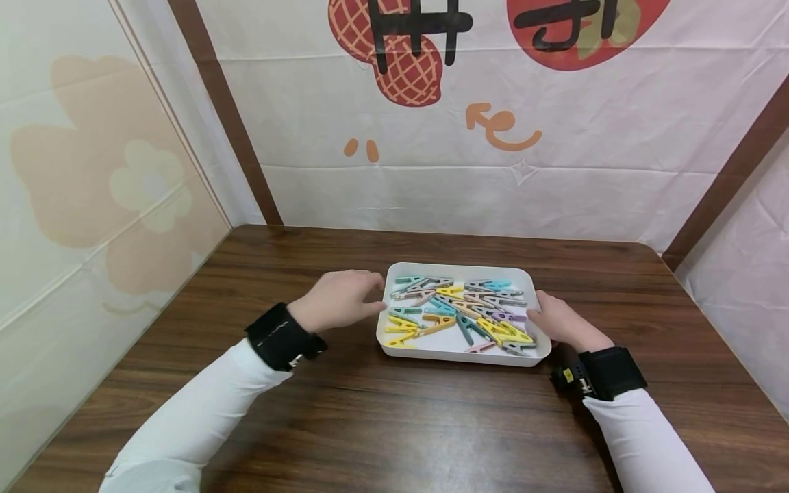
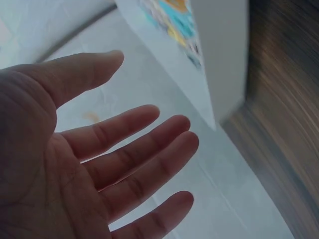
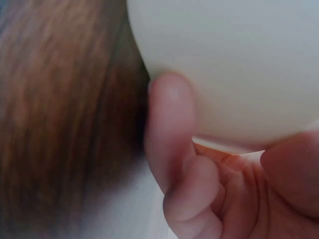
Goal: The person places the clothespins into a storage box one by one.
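Observation:
A white rectangular tray (image 1: 456, 355) holds many plastic clothespins (image 1: 471, 308) in yellow, teal, grey, purple and pink. At its right end, my right hand (image 1: 564, 322) grips the tray, and the right wrist view shows curled fingers (image 3: 172, 109) against the outside of the white wall. My left hand (image 1: 342, 298) is beside the tray's left end, its thumb tip right at the rim in the head view. The left wrist view shows that hand's palm with the fingers (image 2: 134, 169) spread and slightly bent, nothing between them, and the tray wall (image 2: 224, 55) beyond.
The tray is over the middle of a dark wood-grain table (image 1: 394, 424). White printed cloth walls (image 1: 394, 192) rise behind the table and at both sides. Black bands (image 1: 280, 342) with small devices are strapped round both wrists.

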`<state>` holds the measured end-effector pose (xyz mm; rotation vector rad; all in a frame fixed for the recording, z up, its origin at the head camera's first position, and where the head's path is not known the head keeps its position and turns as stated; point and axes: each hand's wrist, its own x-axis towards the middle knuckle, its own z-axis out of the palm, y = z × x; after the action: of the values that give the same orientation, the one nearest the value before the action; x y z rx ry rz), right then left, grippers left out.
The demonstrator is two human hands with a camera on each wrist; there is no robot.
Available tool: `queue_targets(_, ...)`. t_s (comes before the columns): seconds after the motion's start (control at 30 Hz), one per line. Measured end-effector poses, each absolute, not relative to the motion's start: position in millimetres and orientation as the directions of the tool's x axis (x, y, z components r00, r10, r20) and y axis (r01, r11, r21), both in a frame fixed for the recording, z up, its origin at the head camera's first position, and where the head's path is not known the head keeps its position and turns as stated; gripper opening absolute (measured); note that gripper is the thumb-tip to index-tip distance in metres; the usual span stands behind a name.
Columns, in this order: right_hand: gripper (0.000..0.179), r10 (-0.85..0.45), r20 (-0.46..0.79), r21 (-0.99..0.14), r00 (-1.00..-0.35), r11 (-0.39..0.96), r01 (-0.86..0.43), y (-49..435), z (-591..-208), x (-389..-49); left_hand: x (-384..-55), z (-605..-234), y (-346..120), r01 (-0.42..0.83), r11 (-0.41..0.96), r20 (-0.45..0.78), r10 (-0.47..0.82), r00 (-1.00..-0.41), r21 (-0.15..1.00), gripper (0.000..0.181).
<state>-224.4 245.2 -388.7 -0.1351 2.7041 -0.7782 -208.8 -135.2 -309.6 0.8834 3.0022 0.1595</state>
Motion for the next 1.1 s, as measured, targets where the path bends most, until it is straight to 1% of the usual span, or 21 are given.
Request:
queue_targets(0.13, 0.051, -0.176, -0.282, -0.531, -0.943, 0.848, 0.0, 245.6, -389.0, -224.3, -203.0, -307.6, -168.7, 0.464, 0.877, 0.028, 0.464, -0.885, 0.125, 0.042)
queue_targets(0.23, 0.051, -0.174, -0.283, -0.532, -0.943, 0.847, 0.004, 245.9, -388.0, -224.2, -198.4, -307.2, -193.0, 0.407, 0.901, 0.007, 0.41, -0.912, 0.149, 0.047)
queue_targets(0.47, 0.05, -0.174, -0.275, -0.534, -0.945, 0.846, 0.0, 245.7, -386.4, -222.5, -183.2, -314.8, -234.7, 0.304, 0.927, -0.115, 0.334, -0.935, 0.22, 0.063)
queue_targets(0.57, 0.049, -0.172, -0.277, -0.537, -0.945, 0.843, 0.004, 245.4, -386.8, -221.1, -178.3, -323.5, -243.9, 0.259, 0.945, -0.17, 0.294, -0.941, 0.198, 0.066)
queue_targets(0.67, 0.049, -0.173, -0.279, -0.542, -0.945, 0.841, 0.006, 245.2, -386.8, -219.8, -176.5, -332.3, -251.3, 0.216, 0.965, -0.198, 0.243, -0.95, 0.146, 0.07)
queue_targets(0.8, 0.048, -0.175, -0.278, -0.55, -0.945, 0.835, 0.007, 244.9, -386.8, -218.6, -177.9, -342.0, -258.2, 0.164, 0.98, -0.211, 0.184, -0.96, 0.108, 0.067)
queue_targets(0.97, 0.049, -0.181, -0.272, -0.553, -0.945, 0.833, -0.001, 244.4, -386.9, -218.7, -182.1, -350.7, -262.6, 0.134, 0.985, -0.22, 0.156, -0.963, 0.112, 0.046)
queue_targets(1.1, 0.049, -0.181, -0.267, -0.541, -0.947, 0.841, -0.008, 244.0, -387.5, -220.8, -185.4, -354.2, -263.4, 0.136, 0.983, -0.198, 0.159, -0.967, 0.126, 0.032)
